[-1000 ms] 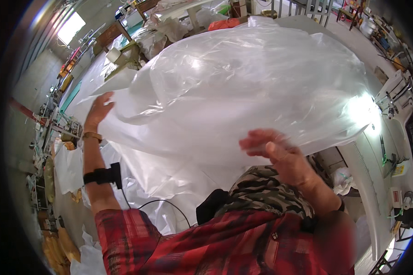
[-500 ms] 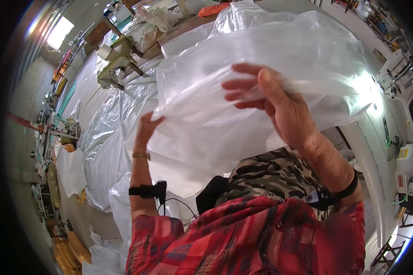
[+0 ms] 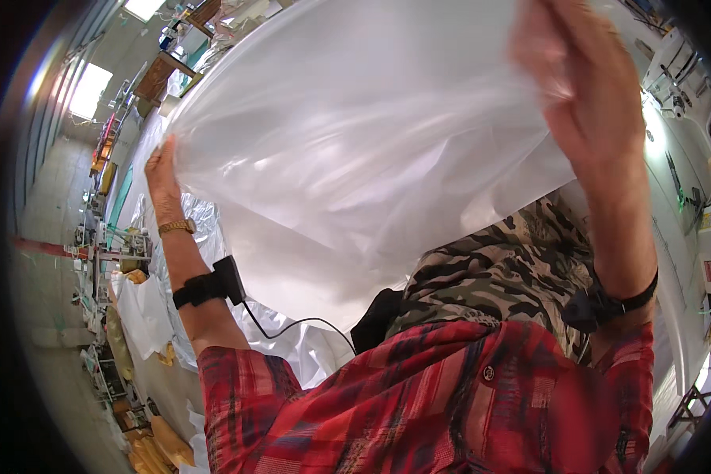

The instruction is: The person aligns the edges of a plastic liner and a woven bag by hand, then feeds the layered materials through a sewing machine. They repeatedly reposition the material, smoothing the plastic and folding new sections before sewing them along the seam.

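- The left hand [image 3: 163,170] is sitting at about nine o'clock, its fingers closing on the left edge of a large clear plastic sheet [image 3: 355,134]; the sheet is bunching into creases right where the hand is pinching it.
- The right hand [image 3: 584,79] is raised at about one o'clock, blurred, and is gripping the same plastic sheet near its upper right part, with the fingers curling over the film.
- The plastic sheet is stretching between the two hands and filling the upper middle of the view, from eleven o'clock across to two o'clock, with its lower edge sagging toward the centre.
- A gold wristwatch [image 3: 178,227] is circling the left wrist, and just below it, toward seven o'clock, a black strap with a small black box [image 3: 213,284] is wrapping the forearm; a thin black cable [image 3: 292,325] is trailing from it toward six o'clock.
- A second black strap [image 3: 608,304] is circling the right wrist at about four o'clock.
- A red plaid shirt [image 3: 419,403] is covering the arms at six o'clock, with camouflage fabric [image 3: 498,276] lying above it.
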